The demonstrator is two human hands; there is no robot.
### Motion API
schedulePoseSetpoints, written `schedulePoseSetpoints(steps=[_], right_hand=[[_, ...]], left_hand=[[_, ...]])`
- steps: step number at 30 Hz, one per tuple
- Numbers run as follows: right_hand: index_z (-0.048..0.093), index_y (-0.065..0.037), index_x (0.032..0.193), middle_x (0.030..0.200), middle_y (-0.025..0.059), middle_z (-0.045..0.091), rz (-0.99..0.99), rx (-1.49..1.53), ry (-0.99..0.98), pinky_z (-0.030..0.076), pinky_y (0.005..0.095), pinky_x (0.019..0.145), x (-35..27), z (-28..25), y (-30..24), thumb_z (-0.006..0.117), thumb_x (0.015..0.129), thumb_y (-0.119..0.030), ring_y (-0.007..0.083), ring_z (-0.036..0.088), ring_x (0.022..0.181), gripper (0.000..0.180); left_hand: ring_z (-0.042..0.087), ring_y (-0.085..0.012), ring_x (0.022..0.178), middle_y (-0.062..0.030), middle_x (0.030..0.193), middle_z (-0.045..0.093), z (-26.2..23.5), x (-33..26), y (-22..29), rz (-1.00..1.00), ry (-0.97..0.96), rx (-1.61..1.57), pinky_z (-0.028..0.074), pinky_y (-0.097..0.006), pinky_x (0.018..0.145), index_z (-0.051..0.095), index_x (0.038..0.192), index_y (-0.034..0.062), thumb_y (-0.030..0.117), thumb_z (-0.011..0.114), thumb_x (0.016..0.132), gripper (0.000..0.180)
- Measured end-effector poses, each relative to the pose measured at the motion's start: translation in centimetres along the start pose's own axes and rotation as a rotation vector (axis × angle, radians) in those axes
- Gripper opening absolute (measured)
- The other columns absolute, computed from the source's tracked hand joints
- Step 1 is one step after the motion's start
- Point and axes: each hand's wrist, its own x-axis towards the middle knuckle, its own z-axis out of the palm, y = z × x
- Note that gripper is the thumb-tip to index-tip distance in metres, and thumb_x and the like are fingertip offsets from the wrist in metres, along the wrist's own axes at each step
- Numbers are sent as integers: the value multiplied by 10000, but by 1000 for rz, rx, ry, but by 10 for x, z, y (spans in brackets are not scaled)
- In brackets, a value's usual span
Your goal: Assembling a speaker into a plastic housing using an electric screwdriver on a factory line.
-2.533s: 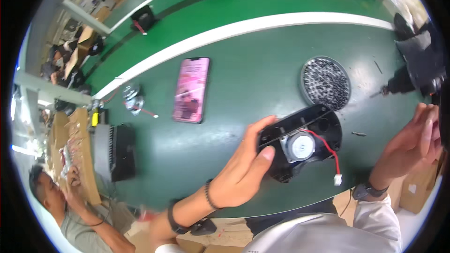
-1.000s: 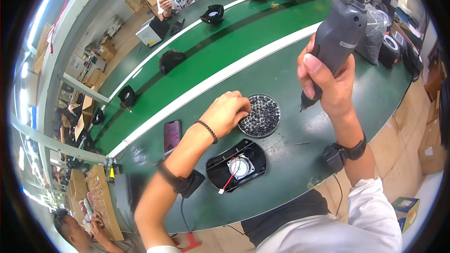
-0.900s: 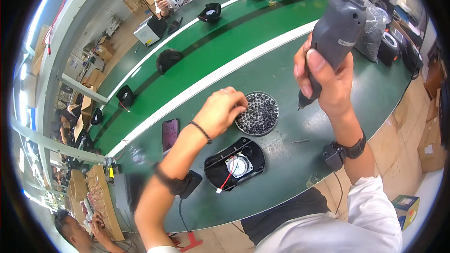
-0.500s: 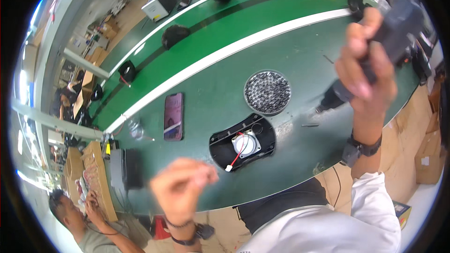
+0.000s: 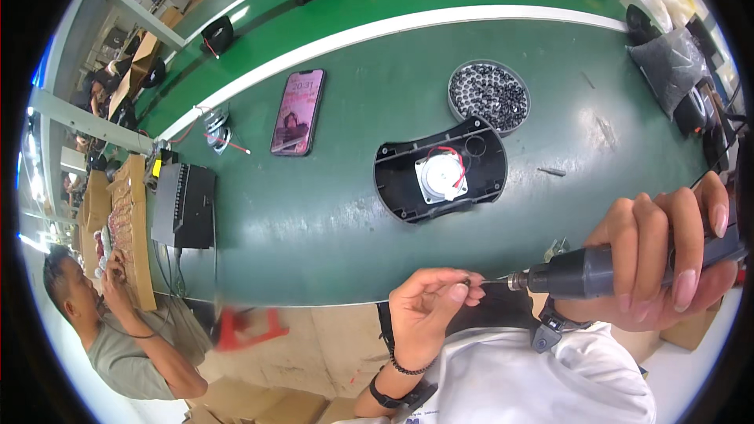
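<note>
My right hand is wrapped around a dark electric screwdriver, held level near the table's front edge. Its thin bit points left, toward my left hand. Thumb and fingers there pinch a small dark screw at the bit's tip; the fingers partly hide it. Beyond my hands lies a black plastic housing, hollow side up. Inside it sits a round white speaker with a red wire. Touching the housing's far side is a round dish of black screws.
A phone and a small wired part lie at the left, beyond a black power box. A loose bit rests right of the housing. A grey bag is at the far right. A person sits at the left.
The screwdriver has come down from the raised right side to the front edge, its bit now meeting my left fingers. My left hand has moved right. The head view has shifted.
</note>
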Motion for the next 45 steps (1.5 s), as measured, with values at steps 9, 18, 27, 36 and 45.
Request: schedulePoseSetpoints(steps=[9, 18, 27, 36, 45], right_hand=[[401, -44, 1081, 733, 80, 611, 3, 34, 34, 444, 227, 376, -5, 10, 5, 641, 935, -114, 117, 524, 428, 290], [396, -44, 1074, 728, 79, 603, -58, 51, 73, 442, 230, 363, -6, 12, 6, 635, 926, -108, 119, 517, 422, 288], [398, -31, 1062, 694, 114, 624, -9, 78, 60, 439, 260, 324, -6, 10, 4, 649, 897, -91, 148, 524, 384, 307], [403, -18, 1035, 677, 127, 626, -7, 80, 45, 421, 261, 287, -2, 8, 2, 649, 884, -76, 158, 519, 366, 294], [400, -35, 1048, 681, 115, 626, -2, 33, 46, 435, 250, 310, -4, 6, 4, 657, 895, -79, 141, 513, 368, 302]], left_hand=[[700, -238, 833, -220, 995, 704, 3, -5, 6, 10, -48, -9, 590, -342, 740, 611, 1047, -29, 4, 630, 943, 111], [704, -239, 839, -223, 1001, 700, 6, -7, 4, 27, -43, 1, 599, -354, 766, 596, 1049, -45, -33, 630, 931, 123], [711, -294, 979, -205, 1001, 692, 5, 0, 9, 254, -177, 268, 607, -369, 809, 571, 1097, -73, -104, 657, 883, 232], [737, -230, 921, -161, 978, 753, 4, 23, 41, 537, -378, 819, 587, -293, 773, 584, 1202, -56, -76, 743, 805, 428], [734, -238, 843, -134, 983, 753, 8, 26, 47, 645, -391, 1034, 597, -297, 719, 574, 1249, -20, -74, 763, 758, 529]])
